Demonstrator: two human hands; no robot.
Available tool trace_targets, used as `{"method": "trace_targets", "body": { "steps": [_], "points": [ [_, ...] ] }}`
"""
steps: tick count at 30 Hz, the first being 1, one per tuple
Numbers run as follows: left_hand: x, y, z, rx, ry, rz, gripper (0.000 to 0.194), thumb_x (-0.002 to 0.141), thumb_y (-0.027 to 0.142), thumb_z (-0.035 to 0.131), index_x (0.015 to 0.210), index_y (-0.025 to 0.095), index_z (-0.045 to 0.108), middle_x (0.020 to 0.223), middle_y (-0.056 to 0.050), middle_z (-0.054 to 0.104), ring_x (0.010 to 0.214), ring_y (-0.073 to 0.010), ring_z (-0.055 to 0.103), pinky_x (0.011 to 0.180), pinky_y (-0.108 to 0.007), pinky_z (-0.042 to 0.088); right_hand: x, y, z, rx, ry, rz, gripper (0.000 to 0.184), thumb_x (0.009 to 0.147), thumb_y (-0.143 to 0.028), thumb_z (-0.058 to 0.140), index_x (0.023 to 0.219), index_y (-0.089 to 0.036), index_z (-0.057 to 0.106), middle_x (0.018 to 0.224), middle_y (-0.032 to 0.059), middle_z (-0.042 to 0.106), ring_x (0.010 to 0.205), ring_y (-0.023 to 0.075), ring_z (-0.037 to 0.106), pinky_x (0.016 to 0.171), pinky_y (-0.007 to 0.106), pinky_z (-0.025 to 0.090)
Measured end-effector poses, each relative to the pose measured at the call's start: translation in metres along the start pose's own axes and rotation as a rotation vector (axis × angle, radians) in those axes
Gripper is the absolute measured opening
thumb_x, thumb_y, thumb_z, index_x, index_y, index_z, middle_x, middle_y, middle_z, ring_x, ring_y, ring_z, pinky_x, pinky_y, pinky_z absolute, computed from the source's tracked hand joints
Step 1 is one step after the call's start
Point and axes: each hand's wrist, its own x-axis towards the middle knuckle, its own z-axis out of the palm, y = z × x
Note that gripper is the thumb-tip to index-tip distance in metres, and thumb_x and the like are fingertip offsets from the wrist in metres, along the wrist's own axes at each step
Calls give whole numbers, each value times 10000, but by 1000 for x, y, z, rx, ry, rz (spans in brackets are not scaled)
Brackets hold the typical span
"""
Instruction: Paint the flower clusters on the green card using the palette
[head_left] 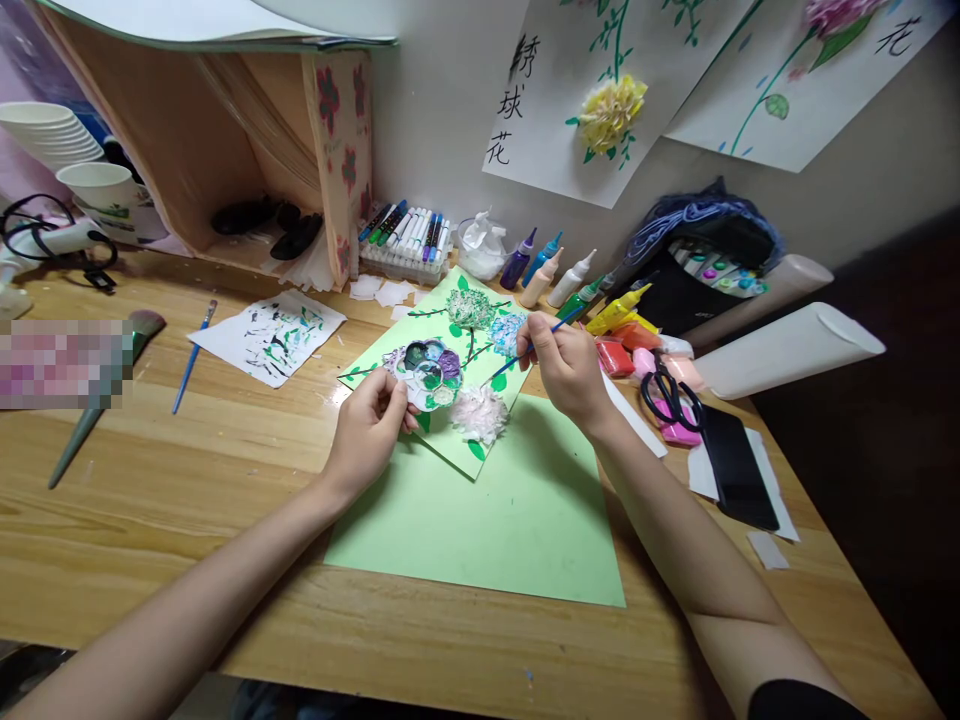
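Pinched between thumb and fingers of my left hand (375,420) is a small flower-shaped paint palette (424,378), its wells holding green, dark and purple paint. My right hand (562,365) grips a thin blue paintbrush (511,364), tip pointing down and left over the picture. Below both hands lies a light green card (469,462) with painted branches, leaves and raised flowers: a green-white one (469,308), a blue one (507,333) and a pale pink one (480,414). The palette hides part of the card's left side. A larger green sheet (480,540) lies underneath.
Paint bottles (540,275) and a marker box (405,240) line the back. On the left are a paint-smeared paper (271,335), another blue brush (193,360) and a large brush (105,400). Scissors (673,400) and a phone (739,465) lie on the right.
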Motion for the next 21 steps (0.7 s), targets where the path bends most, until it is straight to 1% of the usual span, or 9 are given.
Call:
{"method": "trace_targets", "body": {
  "steps": [5,13,18,21],
  "points": [
    [0,1,0,-5,2,-3,242,921,251,484,684,210,464,612,19,589,545,-117,582,560,-250,467,0,-1,-3,-2,29,-2,474,968,-455,356,609,-192,517,562,-10,514,516,104,502,548,261,390],
    [0,1,1,-3,0,-8,228,918,247,488,693,209,474,644,12,593,557,-121,590,557,-252,468,-1,-1,1,-30,-25,-2,491,970,-469,335,604,-191,508,567,-9,514,511,104,505,552,267,389],
    [0,2,1,1,4,-6,235,918,239,486,685,207,474,632,14,589,555,-116,585,559,-243,465,-1,-2,0,-39,-7,-11,487,968,-478,331,619,-191,514,591,-5,527,528,106,509,553,265,393],
    [0,1,0,-1,4,-8,235,917,247,490,686,208,474,631,14,587,557,-119,582,562,-245,463,0,-2,-2,-25,20,-17,490,964,-488,335,616,-193,513,572,-8,519,514,106,500,539,262,389]
  ]
}}
